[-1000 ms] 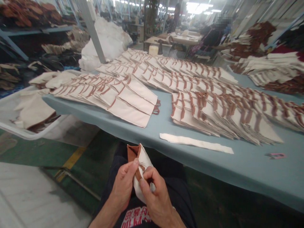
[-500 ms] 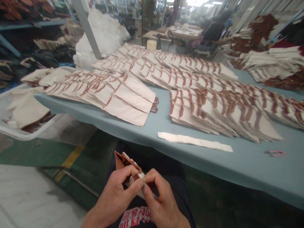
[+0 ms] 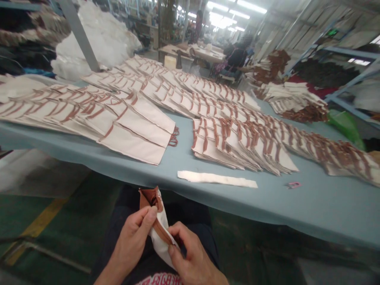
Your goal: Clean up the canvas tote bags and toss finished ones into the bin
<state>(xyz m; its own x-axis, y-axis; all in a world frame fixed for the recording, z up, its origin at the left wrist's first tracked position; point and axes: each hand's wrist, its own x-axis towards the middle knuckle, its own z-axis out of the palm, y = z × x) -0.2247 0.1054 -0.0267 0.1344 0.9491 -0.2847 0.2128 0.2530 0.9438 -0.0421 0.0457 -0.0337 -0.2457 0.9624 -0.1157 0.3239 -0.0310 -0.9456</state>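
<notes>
A small cream cloth bag with brown trim [image 3: 158, 229] is held over my lap, below the table's front edge. My left hand [image 3: 130, 241] pinches its upper left side, thumb pressed on the brown strap. My right hand [image 3: 190, 257] grips its lower right side with fingers curled round the cloth. The bag's brown-lined top corner [image 3: 150, 196] sticks up above both hands.
A blue-grey table [image 3: 311, 206] carries long overlapping rows of flat cream bags with brown handles [image 3: 237, 142]. A cream fabric strip [image 3: 216, 179] and a small pink clipper [image 3: 293, 185] lie near the front. A person sits at a far table [image 3: 234, 57]. More bag piles [image 3: 293, 101] are at right.
The bag has been turned and drawn out between my hands, its brown corner pointing up again. My head has swung right and the view has shifted.
</notes>
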